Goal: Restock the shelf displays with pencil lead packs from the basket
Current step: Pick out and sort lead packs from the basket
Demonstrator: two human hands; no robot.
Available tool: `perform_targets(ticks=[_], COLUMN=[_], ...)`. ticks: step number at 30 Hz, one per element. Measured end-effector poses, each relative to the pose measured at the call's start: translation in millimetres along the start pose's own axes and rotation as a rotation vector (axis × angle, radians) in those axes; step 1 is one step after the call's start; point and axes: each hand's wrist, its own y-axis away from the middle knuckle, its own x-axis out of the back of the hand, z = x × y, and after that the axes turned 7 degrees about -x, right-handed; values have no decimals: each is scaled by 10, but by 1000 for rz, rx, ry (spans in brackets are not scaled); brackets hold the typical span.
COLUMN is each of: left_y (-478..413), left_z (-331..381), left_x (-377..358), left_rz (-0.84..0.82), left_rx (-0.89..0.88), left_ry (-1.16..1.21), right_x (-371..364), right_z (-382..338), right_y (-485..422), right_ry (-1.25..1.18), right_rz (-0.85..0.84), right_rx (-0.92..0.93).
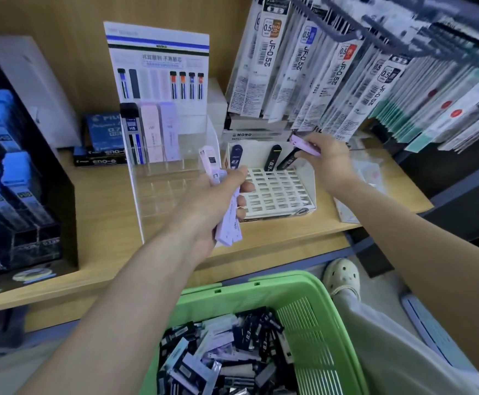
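1. Step in hand: loading. The left hand (pixel 215 203) is clamped around a fanned bundle of pale lilac, flat rectangular pencil lead packs (pixel 226 223), held in front of the right edge of the clear acrylic tiered display stand (pixel 175 178).
2. The right hand (pixel 328 162), to the right of that stand, pinches a single lilac lead pack (pixel 306 145) between thumb and fingertips. It holds the pack above the back of a white slotted plastic tray (pixel 278 192).
3. The stand's back row holds one dark pack (pixel 131 132) and two lilac packs (pixel 159 132). Its front tiers look unfilled.
4. The next move probably calls for carrying the single pack left to the stand and dropping it upright into a free slot beside the matching lilac ones. The dark packs (pixel 272 158) in the white tray suggest it does not belong there.
5. The supply sits below and in front of the stand: a green perforated plastic basket (pixel 312 332) with a jumbled heap of dark and light packs (pixel 226 357).
6. Readable writing:
   - "HB" on the dark pack in the stand.
   - "MONO" on a white box (pixel 249 135) behind the tray.
   - "JF-0.5" and "0.5" on the hanging refill sleeves (pixel 272 52) to the stand's upper right.
   - "PILOT" and what looks like "ENO-G" on blue boxes (pixel 101 138) to its left.
   - The stand's header card (pixel 158 61) carries Chinese text too blurred to read.
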Motion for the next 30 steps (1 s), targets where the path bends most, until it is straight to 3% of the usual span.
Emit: perform_targets(ticks=[12, 18, 27, 30], left_y=[39, 29, 13, 18], left_z=[-52, -49, -70, -80], left_x=[-126, -116, -113, -96], left_rz=[16, 18, 33, 48], left_rx=[64, 68, 85, 102], left_ry=[38, 32, 62, 83], right_x=[49, -57, -74, 16], right_z=[-84, -58, -136, -406], right_y=[-254, -189, 47, 354], right_ry=[182, 225, -21, -288], right_rz=[-154, -130, 62, -65], right_rx=[51, 28, 29, -106])
